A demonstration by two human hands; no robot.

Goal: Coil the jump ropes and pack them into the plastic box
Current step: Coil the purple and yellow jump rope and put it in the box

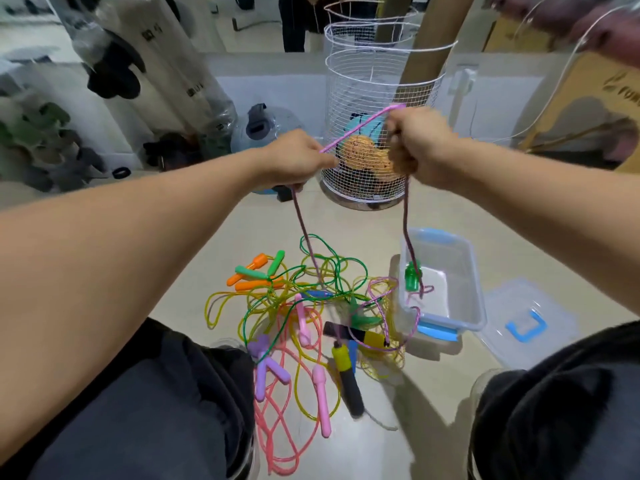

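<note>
Hands, left hand (294,161) and right hand (420,147), grip taut braided pink rope (356,128) above clear plastic box (474,271).

- The box (474,292) is standing open, but a pink rope (412,251) and a green handle (412,277) are hanging over its mouth.
- A tangled pile (311,306) is lying just left of it.
- The lid (530,323) is lying on its right, the basket (377,109) behind.
</note>
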